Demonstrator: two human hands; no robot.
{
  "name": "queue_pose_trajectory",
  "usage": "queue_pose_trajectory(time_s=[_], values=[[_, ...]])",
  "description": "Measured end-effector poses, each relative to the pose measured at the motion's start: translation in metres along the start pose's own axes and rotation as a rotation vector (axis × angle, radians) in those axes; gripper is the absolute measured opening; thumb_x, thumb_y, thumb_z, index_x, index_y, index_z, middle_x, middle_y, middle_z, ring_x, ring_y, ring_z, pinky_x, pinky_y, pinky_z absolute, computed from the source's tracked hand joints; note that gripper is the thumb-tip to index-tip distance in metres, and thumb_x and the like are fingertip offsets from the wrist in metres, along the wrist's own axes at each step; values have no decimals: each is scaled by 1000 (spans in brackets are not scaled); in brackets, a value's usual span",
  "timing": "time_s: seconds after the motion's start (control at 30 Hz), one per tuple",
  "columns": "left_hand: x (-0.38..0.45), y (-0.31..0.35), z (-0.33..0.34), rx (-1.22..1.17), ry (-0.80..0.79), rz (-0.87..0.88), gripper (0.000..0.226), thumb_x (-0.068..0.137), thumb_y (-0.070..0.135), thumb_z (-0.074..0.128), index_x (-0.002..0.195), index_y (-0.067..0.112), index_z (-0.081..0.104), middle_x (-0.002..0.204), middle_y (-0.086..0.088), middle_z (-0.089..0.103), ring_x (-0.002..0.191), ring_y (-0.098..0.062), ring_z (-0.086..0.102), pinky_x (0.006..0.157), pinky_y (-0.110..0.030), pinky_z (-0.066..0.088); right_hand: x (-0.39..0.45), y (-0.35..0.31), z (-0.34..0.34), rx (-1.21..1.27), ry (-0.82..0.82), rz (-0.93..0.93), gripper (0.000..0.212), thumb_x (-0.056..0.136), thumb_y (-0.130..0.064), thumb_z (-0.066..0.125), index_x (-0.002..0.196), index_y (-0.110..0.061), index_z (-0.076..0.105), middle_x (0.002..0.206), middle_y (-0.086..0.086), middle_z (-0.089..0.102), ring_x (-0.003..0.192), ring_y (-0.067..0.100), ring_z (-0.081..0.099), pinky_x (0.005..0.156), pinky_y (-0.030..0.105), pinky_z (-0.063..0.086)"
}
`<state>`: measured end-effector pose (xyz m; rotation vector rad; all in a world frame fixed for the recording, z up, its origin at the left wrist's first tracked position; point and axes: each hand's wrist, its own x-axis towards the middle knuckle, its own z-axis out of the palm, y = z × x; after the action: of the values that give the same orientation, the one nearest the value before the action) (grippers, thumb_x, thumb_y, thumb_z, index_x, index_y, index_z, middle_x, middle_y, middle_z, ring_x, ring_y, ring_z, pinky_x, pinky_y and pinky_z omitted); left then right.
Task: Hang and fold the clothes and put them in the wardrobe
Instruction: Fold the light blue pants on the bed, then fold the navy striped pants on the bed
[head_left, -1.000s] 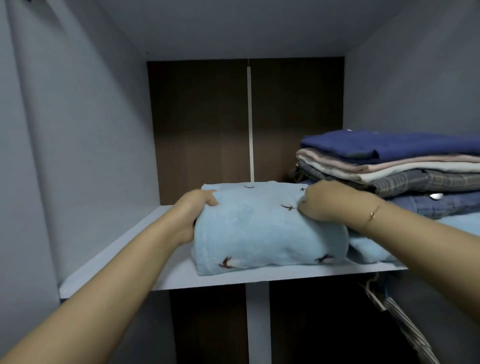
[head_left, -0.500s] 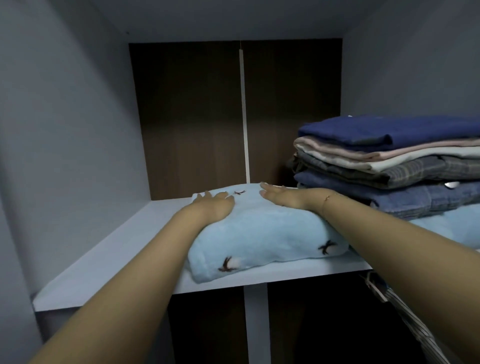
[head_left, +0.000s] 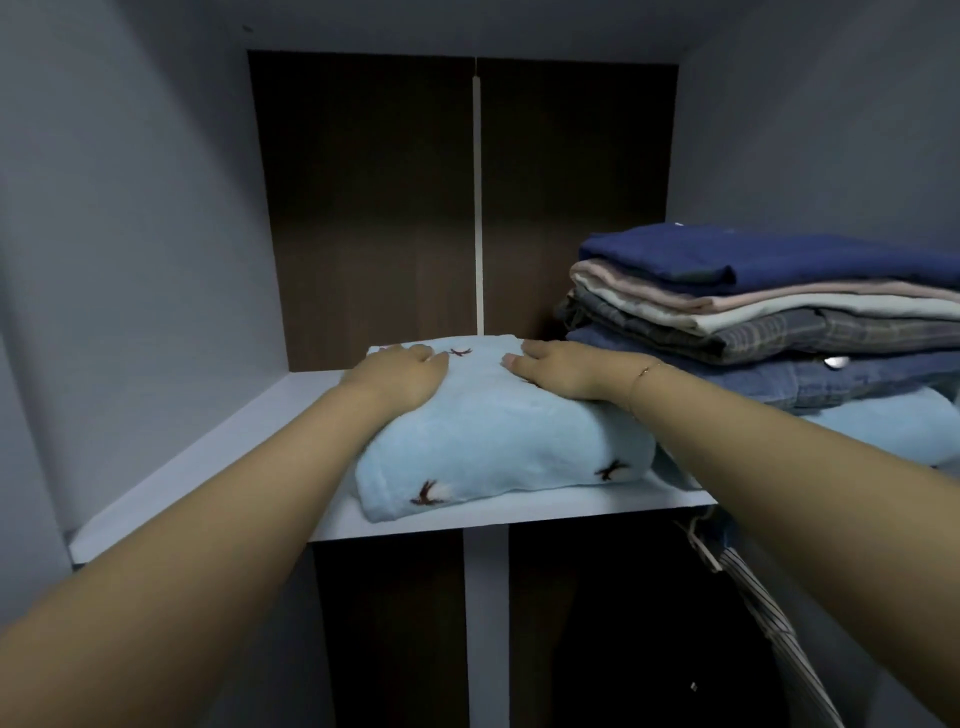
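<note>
- We see the wardrobe (head_left: 130, 218) around everything: pale side walls, a dark brown back split by one thin white strip (head_left: 478, 208).
- One white shelf (head_left: 208, 452) crosses it, with one white upright (head_left: 485, 623) under its front edge.
- On the shelf's right side stands one stack of clothes (head_left: 769, 312); we count six folded layers, dark blue on top, light blue at the bottom.
- Just left of the stack, touching it, lies the folded light blue garment (head_left: 493, 447) with small dark marks, at the middle of the shelf near its front edge.
- Below the shelf on the right hangs one striped garment (head_left: 753, 587), partly hidden by our right arm.
- Our left hand (head_left: 400, 376) lies flat on the garment's top, fingers straight, gripping nothing.
- Our right hand (head_left: 556, 371) lies flat beside it, fingers straight, between garment and stack.
- One thin bracelet (head_left: 644, 373) circles the right wrist.
</note>
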<state>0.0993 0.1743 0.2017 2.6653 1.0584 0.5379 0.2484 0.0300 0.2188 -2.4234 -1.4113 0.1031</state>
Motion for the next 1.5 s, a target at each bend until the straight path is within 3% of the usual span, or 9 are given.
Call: queue_pose_trajectory(time_s=[0.1, 0.23, 0.37, 0.57, 0.7, 0.93, 1.03, 1.2, 1.5], values=[[-45, 11, -17, 88, 225, 48, 62, 99, 60, 13, 138, 30, 51, 148, -8, 46, 135, -31, 40, 112, -50, 30, -41, 2, -7, -262, 204, -204, 65, 100, -58, 29, 152, -20, 31, 157, 4, 31, 142, 26, 30, 113, 39, 30], [-126, 34, -10, 224, 411, 39, 58, 98, 58, 21, 149, 34, 34, 159, -4, 27, 145, -24, 24, 118, -46, 19, -92, 11, -3, -291, 457, -483, 59, 101, -50, 34, 152, -22, 30, 156, 0, 35, 140, 21, 33, 104, 33, 35], [-200, 62, 9, 397, 467, -103, 59, 98, 55, 20, 153, 32, 24, 160, -5, 24, 146, -24, 22, 117, -44, 17, -137, 24, 24, -238, 299, -675, 68, 98, -54, 39, 156, -27, 15, 163, -1, 15, 148, 20, 16, 117, 35, 21], [-328, 90, 36, 542, 487, -321, 60, 99, 54, 17, 154, 30, 19, 162, -1, 16, 151, -17, 3, 121, -45, 10, -210, 34, 72, -124, 191, -954, 76, 95, -63, 34, 156, -31, 2, 164, -9, -2, 150, 10, 1, 119, 29, 3], [-466, 96, 43, 629, 485, -540, 65, 95, 56, 10, 155, 31, 17, 163, -1, 9, 151, -19, 1, 121, -47, 9, -284, 8, 115, -52, 142, -1142, 76, 94, -67, 30, 155, -33, -2, 162, -12, -4, 149, 6, -5, 119, 27, -3], [-728, 131, 56, 712, 512, -960, 62, 96, 50, 24, 153, 26, 27, 161, -6, 16, 149, -25, 14, 117, -54, 22, -469, -76, 185, 36, -36, -1545, 74, 96, -63, 28, 154, -31, -5, 160, -13, -11, 149, 6, -9, 118, 26, -11], [-844, 162, 63, 718, 499, -1170, 62, 95, 48, 27, 153, 26, 27, 162, -6, 15, 149, -25, 15, 117, -54, 22, -570, -112, 206, 92, -133, -1707, 72, 96, -63, 24, 153, -32, -6, 160, -13, -9, 149, 7, -7, 120, 28, -7], [-1025, 241, 80, 710, 517, -1534, 62, 94, 48, 29, 150, 22, 36, 160, -9, 22, 148, -27, 18, 115, -56, 25, -760, -148, 231, 147, -273, -2001, 70, 98, -54, 41, 155, -25, 15, 162, -8, 8, 150, 12, 11, 119, 26, 0], [-1211, 423, 157, 669, 666, -2183, 60, 100, 54, 19, 155, 33, 6, 163, 3, -10, 149, -14, -14, 122, -44, 2, -1051, -122, 241, 241, -552, -2592, 68, 98, -57, 31, 155, -27, 12, 162, -8, 4, 150, 11, 4, 123, 35, 8]])
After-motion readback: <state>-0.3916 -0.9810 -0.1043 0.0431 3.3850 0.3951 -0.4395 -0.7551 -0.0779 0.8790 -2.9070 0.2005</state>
